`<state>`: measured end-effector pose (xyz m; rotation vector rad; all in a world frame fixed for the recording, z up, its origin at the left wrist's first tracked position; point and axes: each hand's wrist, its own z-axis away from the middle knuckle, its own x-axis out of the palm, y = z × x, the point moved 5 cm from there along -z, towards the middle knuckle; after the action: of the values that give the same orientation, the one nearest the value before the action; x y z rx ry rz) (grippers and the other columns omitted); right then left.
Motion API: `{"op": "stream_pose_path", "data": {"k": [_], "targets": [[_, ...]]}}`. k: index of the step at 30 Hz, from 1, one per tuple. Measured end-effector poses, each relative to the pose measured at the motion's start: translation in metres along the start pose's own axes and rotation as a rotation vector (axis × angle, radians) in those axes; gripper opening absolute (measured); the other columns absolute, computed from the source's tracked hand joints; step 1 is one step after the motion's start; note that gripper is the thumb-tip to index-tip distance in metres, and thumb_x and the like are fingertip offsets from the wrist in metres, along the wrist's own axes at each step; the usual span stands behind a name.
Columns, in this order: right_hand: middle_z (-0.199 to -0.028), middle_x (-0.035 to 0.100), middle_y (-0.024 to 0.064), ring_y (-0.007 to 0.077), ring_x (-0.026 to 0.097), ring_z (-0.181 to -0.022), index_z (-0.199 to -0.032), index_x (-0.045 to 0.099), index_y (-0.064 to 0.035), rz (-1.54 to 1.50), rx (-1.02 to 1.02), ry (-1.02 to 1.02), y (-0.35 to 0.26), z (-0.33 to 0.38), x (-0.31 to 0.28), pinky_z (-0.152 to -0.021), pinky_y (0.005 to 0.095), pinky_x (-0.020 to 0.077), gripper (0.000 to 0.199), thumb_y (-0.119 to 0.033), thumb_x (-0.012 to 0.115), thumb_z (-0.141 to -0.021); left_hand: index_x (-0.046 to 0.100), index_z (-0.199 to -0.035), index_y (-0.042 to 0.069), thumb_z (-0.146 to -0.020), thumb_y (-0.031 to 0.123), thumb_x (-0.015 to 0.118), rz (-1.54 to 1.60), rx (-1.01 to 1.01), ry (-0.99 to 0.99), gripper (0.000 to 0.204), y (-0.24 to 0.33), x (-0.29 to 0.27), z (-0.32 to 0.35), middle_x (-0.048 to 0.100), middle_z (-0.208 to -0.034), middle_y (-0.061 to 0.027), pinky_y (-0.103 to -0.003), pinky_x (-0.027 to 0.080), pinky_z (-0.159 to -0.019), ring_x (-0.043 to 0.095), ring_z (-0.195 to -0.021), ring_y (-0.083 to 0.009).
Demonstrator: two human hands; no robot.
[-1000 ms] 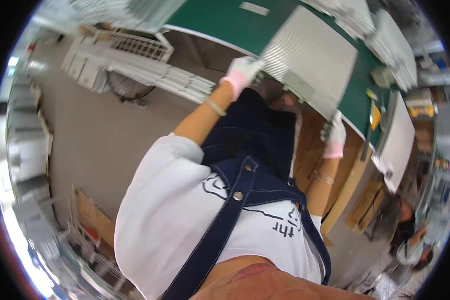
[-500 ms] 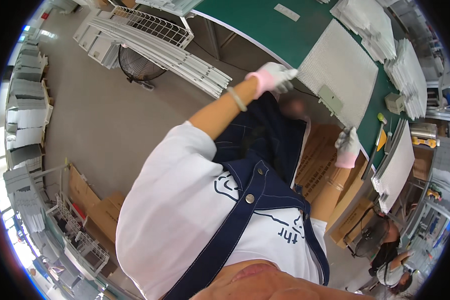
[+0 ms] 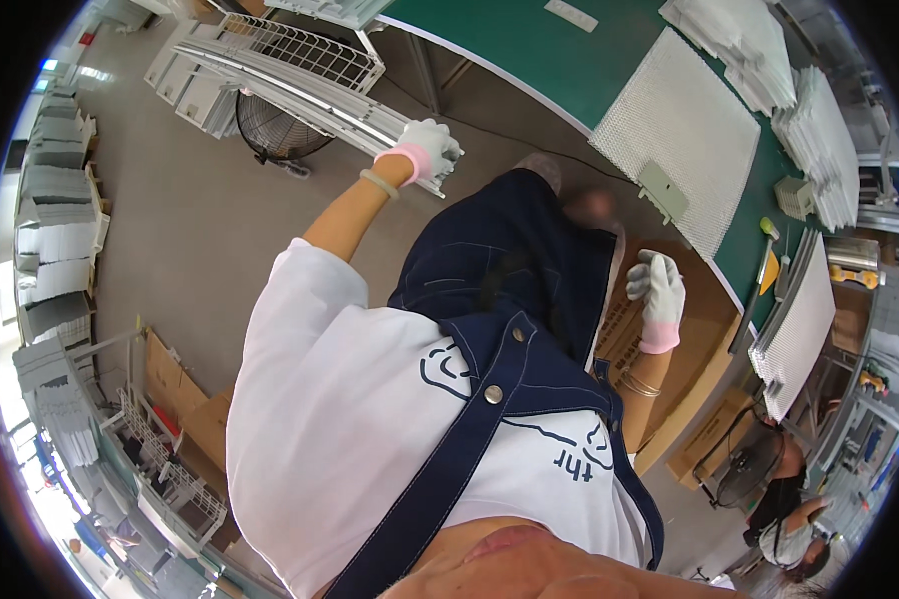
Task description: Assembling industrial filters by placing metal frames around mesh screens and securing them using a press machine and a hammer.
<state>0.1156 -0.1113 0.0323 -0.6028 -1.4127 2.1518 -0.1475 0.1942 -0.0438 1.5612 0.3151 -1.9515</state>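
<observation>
My left hand [image 3: 425,150], in a white glove with a pink cuff, is stretched out over the near end of a stack of long white frames [image 3: 300,95] on the floor. Its fingers are curled, and I cannot tell whether it grips anything. My right hand [image 3: 657,290], gloved the same way, hangs with fingers apart and nothing in it, over an open cardboard box [image 3: 694,339] beside the green table [image 3: 529,50]. A white mesh panel [image 3: 684,125] lies on the table with a small grey plastic part [image 3: 662,192] at its near edge.
Stacks of white panels [image 3: 819,140] lie on the far table, and a second mesh panel [image 3: 794,319] to the right. A floor fan [image 3: 270,130] stands by the frames. Shelves of white parts [image 3: 55,200] line the left. Another person [image 3: 784,499] is at lower right.
My left hand has left the mesh panel's edge and swung left and down to the frame stack. My right hand has dropped a little beside the table.
</observation>
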Motion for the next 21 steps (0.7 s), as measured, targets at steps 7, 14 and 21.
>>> {"op": "stream_pose_path", "data": {"k": [7,14,21], "targets": [[-0.071,0.059,0.0032,0.0072,0.051,-0.054,-0.103,0.058,-0.0029,0.102,0.001,0.007,0.015,0.016,-0.009,-0.049,0.0193,0.0411,0.032,-0.030,0.045,-0.094,0.069,-0.089,0.022,-0.072,0.020,0.060,-0.238,0.076,-0.111,0.019,0.022,-0.001,-0.008,0.062,-0.094,-0.0051,-0.041,0.048,-0.074,0.057,-0.095,-0.0262],[-0.075,0.059,0.0018,0.0044,0.048,-0.053,-0.106,0.056,-0.0034,0.162,0.061,-0.131,0.000,0.031,0.003,-0.046,0.0161,0.0361,0.031,-0.030,0.049,-0.092,0.062,-0.067,0.007,-0.058,0.011,0.060,0.244,0.507,0.750,0.010,0.144,-0.160,0.057,0.061,-0.081,-0.0082,-0.039,0.047,-0.071,0.058,-0.083,-0.0272],[-0.109,0.055,0.0181,0.0222,0.056,-0.083,-0.116,0.047,0.0029,-0.251,-0.451,-0.211,-0.051,0.002,0.114,-0.070,0.0294,0.0464,0.032,-0.020,0.046,-0.093,0.062,-0.081,0.009,-0.066,0.019,0.061,0.268,0.170,1.046,0.018,0.250,-0.118,0.036,0.058,-0.088,-0.0063,-0.035,0.046,-0.073,0.056,-0.082,-0.0239]]}}
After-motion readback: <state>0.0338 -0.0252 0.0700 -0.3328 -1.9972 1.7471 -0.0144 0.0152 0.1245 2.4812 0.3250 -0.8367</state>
